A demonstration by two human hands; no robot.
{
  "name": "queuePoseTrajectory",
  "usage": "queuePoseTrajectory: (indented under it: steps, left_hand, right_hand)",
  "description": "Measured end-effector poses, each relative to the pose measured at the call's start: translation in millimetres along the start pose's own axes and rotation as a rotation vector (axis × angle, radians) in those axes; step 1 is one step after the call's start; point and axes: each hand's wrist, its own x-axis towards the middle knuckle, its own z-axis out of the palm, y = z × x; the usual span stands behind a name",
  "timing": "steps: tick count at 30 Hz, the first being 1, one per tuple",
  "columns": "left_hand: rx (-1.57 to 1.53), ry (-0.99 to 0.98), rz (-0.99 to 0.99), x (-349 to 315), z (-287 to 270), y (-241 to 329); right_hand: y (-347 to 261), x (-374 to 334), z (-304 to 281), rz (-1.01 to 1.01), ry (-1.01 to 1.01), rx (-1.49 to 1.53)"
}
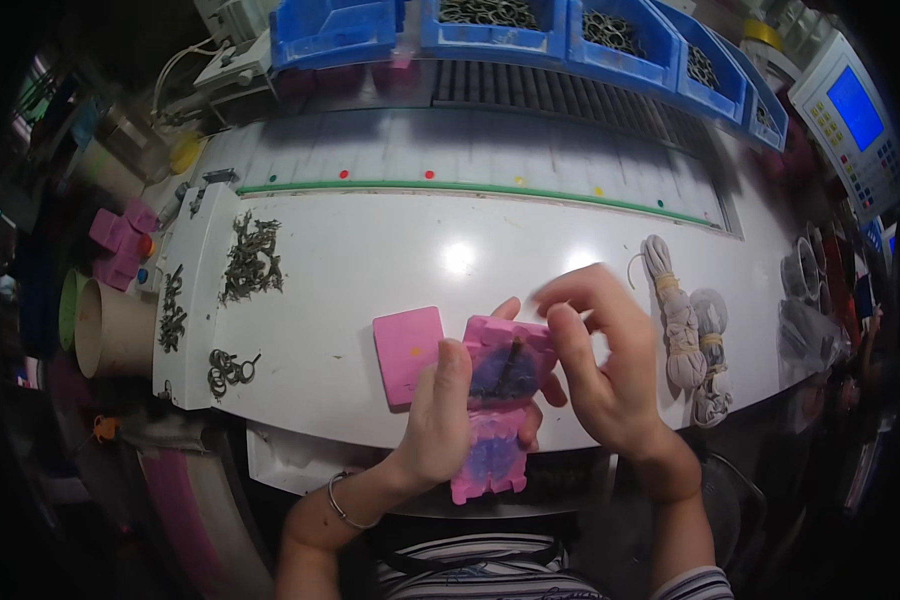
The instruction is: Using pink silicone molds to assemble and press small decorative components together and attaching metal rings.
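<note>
A notched, two-section pink block with blue-violet inner faces point(491, 452) is held in the left hand point(440, 405), above the near edge of a glossy white worktable point(355, 250). The grip of this hand is closed: the thumb is laid along the block's left side, and fingertips are seen at its far and right edges. The two sections are positioned end to end, one farther from the body and one nearer. A slim dark rod-like piece point(511, 366) is seen slantwise on the farther section.

The right hand point(610, 380) is held at the far right corner of the block, with thumb and fingers bent; the fingers are partly blurred. Whether the block is touched by it, or anything is pinched in it, cannot be told.

A flat pink rectangular slab point(407, 350) is placed on the table just beside the left hand. Farther left, a heap of small dark metal pieces point(253, 260) is noted, with a cluster of ringed metal pins point(231, 371) nearer the body. On the right, bundles of off-white cord point(677, 335) are laid. Open blue plastic bins point(510, 42) are lined up beyond the table.
</note>
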Motion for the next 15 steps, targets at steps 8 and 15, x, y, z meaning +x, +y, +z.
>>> queuePoseTrajectory:
  steps: [8, 15]
  left_hand:
    - [0.242, -0.157, 0.026, 8, 10, 13]
    - [0.138, -0.123, -0.024, 6, 6, 10]
  right_hand:
    - [17, -11, 11, 0.875, -0.359, 1.012]
    - [21, -29, 8, 0.129, 0.105, 0.341]
